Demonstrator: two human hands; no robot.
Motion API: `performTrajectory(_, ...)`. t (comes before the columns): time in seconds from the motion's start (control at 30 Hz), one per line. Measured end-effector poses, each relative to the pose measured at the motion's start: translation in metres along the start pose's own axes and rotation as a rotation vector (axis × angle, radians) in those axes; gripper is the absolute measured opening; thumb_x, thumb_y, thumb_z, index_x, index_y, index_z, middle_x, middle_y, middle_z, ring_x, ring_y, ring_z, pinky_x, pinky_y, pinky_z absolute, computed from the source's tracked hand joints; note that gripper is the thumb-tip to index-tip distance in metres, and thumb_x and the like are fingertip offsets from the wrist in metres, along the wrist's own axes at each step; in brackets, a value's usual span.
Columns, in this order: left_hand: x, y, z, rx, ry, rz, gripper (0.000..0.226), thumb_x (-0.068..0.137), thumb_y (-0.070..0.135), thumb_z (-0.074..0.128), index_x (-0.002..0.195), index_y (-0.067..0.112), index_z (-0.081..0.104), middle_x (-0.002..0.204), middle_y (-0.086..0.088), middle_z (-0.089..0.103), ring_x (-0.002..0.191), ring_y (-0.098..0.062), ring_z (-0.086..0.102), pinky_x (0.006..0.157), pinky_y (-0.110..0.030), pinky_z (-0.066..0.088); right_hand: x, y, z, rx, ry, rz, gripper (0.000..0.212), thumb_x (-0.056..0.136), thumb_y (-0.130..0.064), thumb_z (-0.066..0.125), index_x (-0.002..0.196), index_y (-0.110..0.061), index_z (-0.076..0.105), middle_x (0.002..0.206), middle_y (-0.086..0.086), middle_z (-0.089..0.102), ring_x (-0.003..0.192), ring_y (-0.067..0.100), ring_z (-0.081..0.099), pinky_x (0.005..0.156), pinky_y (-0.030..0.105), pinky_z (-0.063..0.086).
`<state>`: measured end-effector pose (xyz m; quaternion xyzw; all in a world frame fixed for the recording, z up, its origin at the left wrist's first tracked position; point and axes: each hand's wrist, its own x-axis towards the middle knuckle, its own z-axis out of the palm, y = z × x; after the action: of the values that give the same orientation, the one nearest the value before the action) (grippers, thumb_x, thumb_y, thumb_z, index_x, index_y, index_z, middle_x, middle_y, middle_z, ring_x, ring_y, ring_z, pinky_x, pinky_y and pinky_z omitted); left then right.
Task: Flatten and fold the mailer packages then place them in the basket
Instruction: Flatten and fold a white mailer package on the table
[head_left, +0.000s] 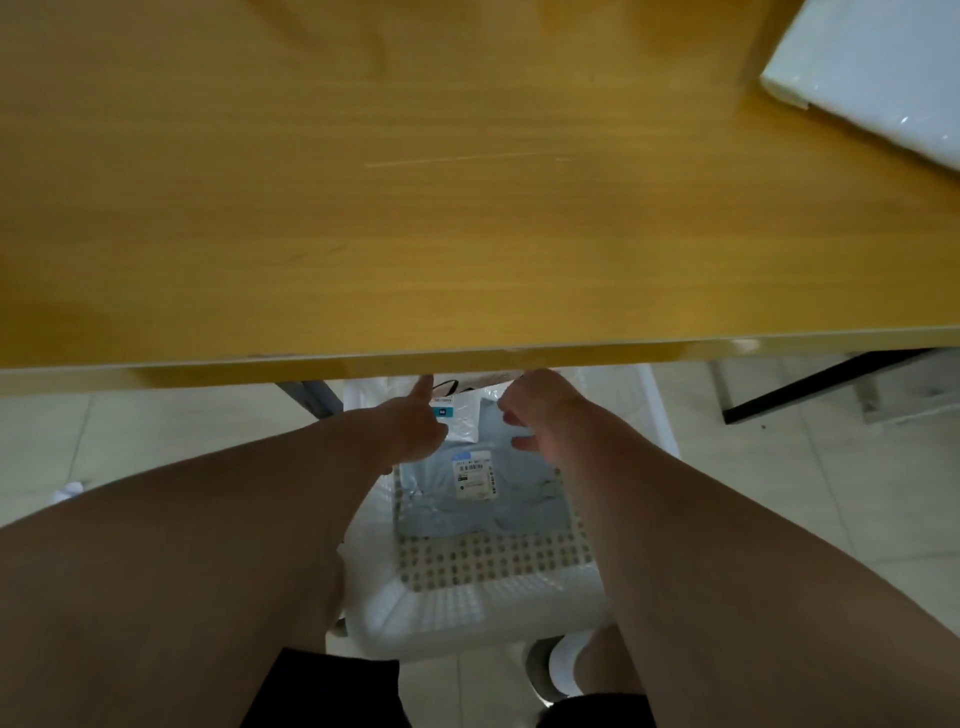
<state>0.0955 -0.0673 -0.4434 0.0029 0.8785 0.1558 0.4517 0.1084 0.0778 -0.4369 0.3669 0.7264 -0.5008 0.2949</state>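
A white perforated basket (467, 608) stands on the floor under the table's near edge. Inside it lies a folded light blue mailer (519, 499) with a white shipping label, and a smaller white mailer (464, 422) lies on its far end. My left hand (415, 428) reaches into the basket with its index finger straight, resting at the white mailer's left edge. My right hand (537, 415) hovers over the blue mailer's far right part, fingers loosely curled, thumb out, holding nothing. Another white mailer (872, 67) lies on the table at the far right.
The yellow wooden table (415, 208) fills the upper half of the view; its front edge overhangs the basket's far end. A dark table leg (810, 384) crosses the tiled floor on the right. My knees and white shoes flank the basket.
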Motion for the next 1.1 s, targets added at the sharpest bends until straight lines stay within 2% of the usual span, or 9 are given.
performTrajectory(0.1,-0.001,0.000,-0.003,0.006,-0.008,-0.002,0.076,0.103,0.030,0.043,0.155,0.028,-0.012,0.144,-0.017,0.046,0.096,-0.025,0.061,0.082,-0.038,0.056,-0.005,0.006,0.000,-0.099,-0.095,0.017,0.060,0.098,-0.010,0.051,0.151,-0.026,0.029,0.130,0.012,0.056,0.113,0.028,0.058,0.093,0.044,0.053)
performTrajectory(0.3,-0.024,0.011,-0.018,0.105,0.030,0.050,0.073,0.104,0.033,0.042,0.156,0.023,-0.009,0.136,-0.021,0.051,0.093,-0.028,0.061,0.058,-0.028,0.047,-0.026,0.006,-0.011,-0.305,-0.116,-0.033,0.038,0.100,-0.017,0.051,0.137,-0.012,0.048,0.128,0.010,0.059,0.113,0.025,0.062,0.094,0.039,0.052)
performTrajectory(0.47,-0.053,0.019,-0.031,0.203,0.057,0.080,0.075,0.102,0.037,0.044,0.157,0.020,-0.004,0.149,-0.020,0.041,0.123,-0.032,0.054,0.081,-0.027,0.043,-0.055,-0.013,-0.019,-0.421,-0.116,-0.102,0.040,0.100,-0.020,0.052,0.139,-0.012,0.048,0.128,0.010,0.061,0.113,0.025,0.063,0.098,0.041,0.051)
performTrajectory(0.57,-0.086,0.027,-0.041,0.246,0.075,0.123,0.070,0.103,0.037,0.042,0.157,0.016,0.002,0.153,-0.017,0.035,0.130,-0.029,0.047,0.090,-0.025,0.040,-0.087,-0.027,-0.029,-0.528,-0.104,-0.196,0.038,0.098,-0.017,0.054,0.135,-0.006,0.052,0.131,0.014,0.059,0.115,0.030,0.061,0.079,0.034,0.051)
performTrajectory(0.7,-0.144,0.042,-0.052,0.323,0.086,0.200,0.066,0.104,0.041,0.037,0.157,0.017,0.006,0.162,-0.007,0.020,0.141,-0.022,0.035,0.101,-0.025,0.037,-0.139,-0.035,-0.043,-0.663,-0.036,-0.281,0.037,0.099,-0.017,0.051,0.133,-0.004,0.053,0.094,0.007,0.060,0.076,0.020,0.057,0.056,0.025,0.042)
performTrajectory(0.77,-0.171,0.051,-0.054,0.365,0.099,0.229,0.065,0.104,0.044,0.036,0.157,0.018,0.009,0.163,-0.005,0.016,0.143,-0.022,0.031,0.107,-0.027,0.034,-0.164,-0.034,-0.052,-0.680,-0.010,-0.269,0.031,0.100,-0.013,0.047,0.130,-0.005,0.052,0.109,0.013,0.061,0.089,0.023,0.060,0.054,0.025,0.038)
performTrajectory(0.83,-0.195,0.060,-0.053,0.376,0.113,0.250,0.064,0.103,0.046,0.038,0.157,0.021,0.015,0.161,-0.004,0.021,0.139,-0.023,0.038,0.106,-0.032,0.040,-0.191,-0.032,-0.060,-0.758,-0.011,-0.289,0.031,0.101,-0.011,0.044,0.131,-0.005,0.051,0.128,0.015,0.057,0.103,0.024,0.059,0.047,0.017,0.036)
performTrajectory(0.93,-0.225,0.071,-0.053,0.308,0.109,0.270,0.062,0.100,0.047,0.044,0.154,0.024,0.025,0.146,-0.004,0.044,0.115,-0.019,0.060,0.093,-0.038,0.055,-0.227,-0.029,-0.076,-0.760,0.075,-0.408,0.034,0.100,-0.014,0.049,0.132,-0.005,0.055,0.122,0.011,0.061,0.090,0.021,0.063,0.051,0.018,0.040)
performTrajectory(1.1,-0.265,0.085,-0.063,0.084,0.162,0.330,0.042,0.101,0.037,0.048,0.131,0.007,0.052,0.110,-0.004,0.063,0.085,-0.013,0.068,0.077,-0.035,0.061,-0.255,-0.035,-0.098,-0.666,0.228,-0.478,0.009,0.095,-0.014,0.052,0.092,-0.010,0.059,0.105,0.015,0.071,0.080,0.022,0.062,0.064,0.029,0.047)
